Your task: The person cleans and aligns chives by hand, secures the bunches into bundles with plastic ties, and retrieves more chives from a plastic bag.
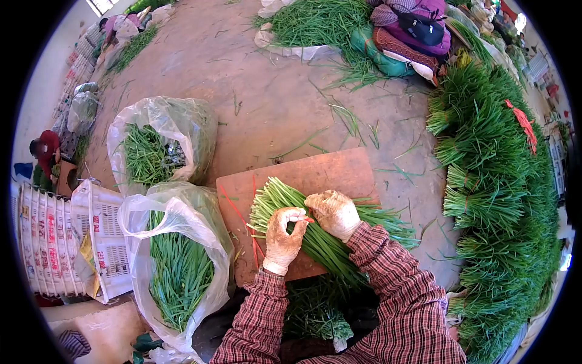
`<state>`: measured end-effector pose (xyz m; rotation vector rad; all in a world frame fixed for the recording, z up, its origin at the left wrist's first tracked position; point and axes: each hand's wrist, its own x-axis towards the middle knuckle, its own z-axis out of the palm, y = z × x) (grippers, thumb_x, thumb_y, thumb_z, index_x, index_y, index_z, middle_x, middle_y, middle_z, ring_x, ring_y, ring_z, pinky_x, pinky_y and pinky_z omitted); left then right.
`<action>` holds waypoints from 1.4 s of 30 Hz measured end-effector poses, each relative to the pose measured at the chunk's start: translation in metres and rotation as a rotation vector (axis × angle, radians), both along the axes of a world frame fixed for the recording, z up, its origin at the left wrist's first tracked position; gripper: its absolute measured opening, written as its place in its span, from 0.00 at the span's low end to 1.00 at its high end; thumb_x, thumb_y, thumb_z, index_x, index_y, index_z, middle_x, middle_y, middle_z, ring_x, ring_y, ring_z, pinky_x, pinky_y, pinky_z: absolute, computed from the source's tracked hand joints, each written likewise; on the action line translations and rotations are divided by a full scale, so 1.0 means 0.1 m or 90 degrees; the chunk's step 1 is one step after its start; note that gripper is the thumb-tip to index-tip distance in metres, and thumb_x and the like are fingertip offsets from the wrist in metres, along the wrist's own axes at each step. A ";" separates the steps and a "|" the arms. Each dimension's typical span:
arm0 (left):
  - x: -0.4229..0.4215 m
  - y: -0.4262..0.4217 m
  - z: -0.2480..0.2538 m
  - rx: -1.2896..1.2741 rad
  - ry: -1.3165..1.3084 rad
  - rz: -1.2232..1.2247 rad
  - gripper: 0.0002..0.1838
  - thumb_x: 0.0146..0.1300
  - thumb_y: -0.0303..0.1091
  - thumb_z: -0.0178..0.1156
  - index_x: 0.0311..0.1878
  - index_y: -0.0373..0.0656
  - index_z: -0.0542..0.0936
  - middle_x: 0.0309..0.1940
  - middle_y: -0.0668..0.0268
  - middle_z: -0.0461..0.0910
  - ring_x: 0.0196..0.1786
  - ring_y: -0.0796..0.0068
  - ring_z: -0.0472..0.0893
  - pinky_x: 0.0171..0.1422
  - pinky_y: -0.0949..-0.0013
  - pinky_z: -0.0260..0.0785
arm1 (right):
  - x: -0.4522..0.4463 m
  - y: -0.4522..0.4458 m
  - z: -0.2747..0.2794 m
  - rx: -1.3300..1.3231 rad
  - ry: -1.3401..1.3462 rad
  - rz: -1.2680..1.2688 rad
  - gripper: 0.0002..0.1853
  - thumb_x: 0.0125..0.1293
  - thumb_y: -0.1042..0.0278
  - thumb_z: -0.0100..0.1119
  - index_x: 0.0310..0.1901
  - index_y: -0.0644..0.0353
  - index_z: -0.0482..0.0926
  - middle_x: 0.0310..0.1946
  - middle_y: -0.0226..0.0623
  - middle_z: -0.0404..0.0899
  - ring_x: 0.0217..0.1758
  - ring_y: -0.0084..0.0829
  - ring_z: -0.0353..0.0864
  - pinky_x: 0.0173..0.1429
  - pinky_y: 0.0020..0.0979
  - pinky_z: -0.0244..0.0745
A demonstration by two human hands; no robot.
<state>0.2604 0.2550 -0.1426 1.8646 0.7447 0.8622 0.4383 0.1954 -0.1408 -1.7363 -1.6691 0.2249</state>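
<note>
A bunch of chives [312, 233] lies slantwise on a reddish-brown board [339, 167], its pale stem ends toward the upper left. My left hand [286, 239], in a stained white glove, is closed in a pinch at the near side of the bunch. A short red tie [310, 220] sticks out from its fingertips. On the far side, my gloved right hand [334, 214] has its fingers curled together against the stems; what they pinch is hidden. More red ties [254, 209] lie on the board's left part.
Two clear plastic bags [203, 233] of loose greens stand to the left, beside stacked white crates [103, 242]. Tied bunches of chives [491, 200] are piled along the right. A loose heap of chives [315, 24] and a person in purple [424, 30] are at the back.
</note>
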 end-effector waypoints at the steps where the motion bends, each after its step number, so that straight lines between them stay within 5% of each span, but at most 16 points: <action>1: 0.01 -0.01 0.00 -0.006 -0.002 0.008 0.13 0.64 0.19 0.67 0.49 0.38 0.76 0.48 0.57 0.82 0.47 0.70 0.85 0.53 0.65 0.78 | 0.00 0.00 -0.01 0.017 0.001 0.005 0.13 0.57 0.73 0.63 0.45 0.52 0.83 0.37 0.33 0.84 0.42 0.42 0.83 0.46 0.43 0.80; 42: -0.05 -0.01 -0.04 0.001 -0.034 0.013 0.12 0.65 0.21 0.68 0.48 0.39 0.77 0.47 0.57 0.82 0.48 0.69 0.85 0.55 0.66 0.79 | 0.00 0.00 -0.04 0.057 0.062 0.001 0.12 0.55 0.73 0.66 0.42 0.55 0.83 0.37 0.34 0.85 0.42 0.42 0.83 0.47 0.42 0.80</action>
